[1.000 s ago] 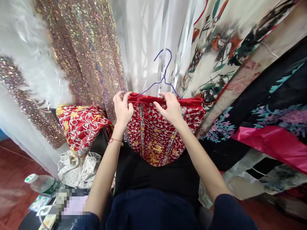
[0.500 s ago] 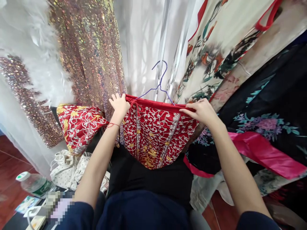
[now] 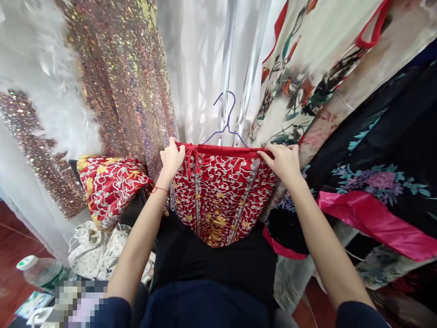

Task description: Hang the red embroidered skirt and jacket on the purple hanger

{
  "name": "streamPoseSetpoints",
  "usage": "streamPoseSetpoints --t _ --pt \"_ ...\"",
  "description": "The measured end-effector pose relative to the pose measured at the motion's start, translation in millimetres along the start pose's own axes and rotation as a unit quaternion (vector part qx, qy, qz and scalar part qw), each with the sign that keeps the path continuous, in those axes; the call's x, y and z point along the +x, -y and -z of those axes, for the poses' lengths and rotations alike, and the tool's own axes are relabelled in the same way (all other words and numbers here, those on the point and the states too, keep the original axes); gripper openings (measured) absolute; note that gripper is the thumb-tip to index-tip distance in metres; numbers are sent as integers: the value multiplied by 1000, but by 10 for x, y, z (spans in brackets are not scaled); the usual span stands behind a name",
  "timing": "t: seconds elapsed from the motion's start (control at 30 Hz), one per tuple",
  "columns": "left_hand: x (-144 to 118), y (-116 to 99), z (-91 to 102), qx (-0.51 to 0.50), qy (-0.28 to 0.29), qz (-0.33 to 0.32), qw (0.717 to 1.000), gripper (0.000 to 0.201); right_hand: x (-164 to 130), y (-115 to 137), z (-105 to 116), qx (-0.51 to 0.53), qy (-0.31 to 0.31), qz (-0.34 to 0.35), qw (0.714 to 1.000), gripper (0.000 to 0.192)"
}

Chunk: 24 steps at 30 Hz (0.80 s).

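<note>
A person's left hand pinches the left end of a red embroidered skirt at its waistband, fingers curled over the red edge beside a small red tie; a red thread circles that wrist. The skirt sits on a purple wire hanger, whose hook rises clear above the band in front of a white curtain. The right hand pinches the right end of the same band, thumb under and fingers closed on top, pulling it taut. Judged from how it lies, the waistband is already threaded over the hanger and spread flat; the hook catches on no rail in view, so hanging it up appears left to do. The skirt's waistband runs level from left to right; its length drops down toward the person, the hem hidden against dark clothing. A sequin dress hangs at left; floral robes crowd the right.
</note>
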<state>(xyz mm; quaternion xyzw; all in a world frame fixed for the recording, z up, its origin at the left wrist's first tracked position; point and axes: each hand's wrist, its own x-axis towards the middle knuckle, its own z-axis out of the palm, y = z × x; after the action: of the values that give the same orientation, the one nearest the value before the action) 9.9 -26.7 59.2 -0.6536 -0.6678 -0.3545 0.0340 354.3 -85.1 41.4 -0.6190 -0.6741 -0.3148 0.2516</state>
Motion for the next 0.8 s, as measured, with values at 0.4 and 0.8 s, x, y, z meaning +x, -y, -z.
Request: streamPoseSetpoints --t 0.4,0.8 --pt "-1156 466 697 173 -19 -125 977 74 93 1159 358 64 -28 189 980 30" --pt "-1558 1526 1211 234 42 137 962 41 -137 3385 325 187 -28 423 886 48"
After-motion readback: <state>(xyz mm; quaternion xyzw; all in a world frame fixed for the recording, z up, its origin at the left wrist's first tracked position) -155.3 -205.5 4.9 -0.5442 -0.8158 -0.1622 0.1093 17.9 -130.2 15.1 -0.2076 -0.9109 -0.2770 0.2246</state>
